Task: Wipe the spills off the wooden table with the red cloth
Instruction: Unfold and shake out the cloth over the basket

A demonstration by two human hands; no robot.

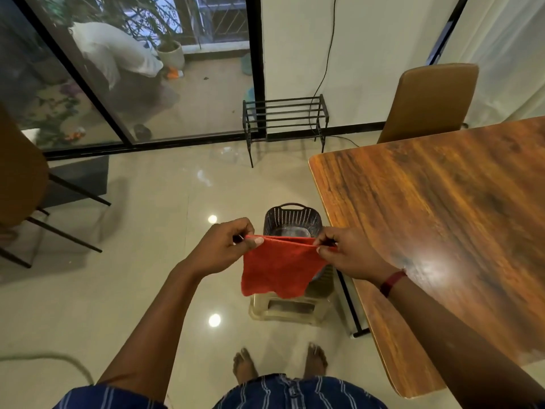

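Red cloth (280, 265) held up by two corners, beside the wooden table (442, 231).

The left hand (225, 249) and right hand (349, 255) each pinch a top corner between thumb and fingers, arms stretched forward, the cloth hanging over a dark basket (292, 216) on the floor, clear of the tabletop.

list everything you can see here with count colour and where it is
cloth: 1, red, held stretched in the air left of the table
table: 1, brown wood, right side
basket: 1, dark, on a stool behind the cloth
stool: 1, pale, on the floor beside the table
chairs: 2, tan, one behind the table, one at far left
rack: 1, black metal, against the wall
plant pot: 1, white, outside the glass
wristband: 1, dark red, right wrist
left hand: pinches the cloth's left corner
right hand: pinches the right corner
feet: 2, bare, on the floor
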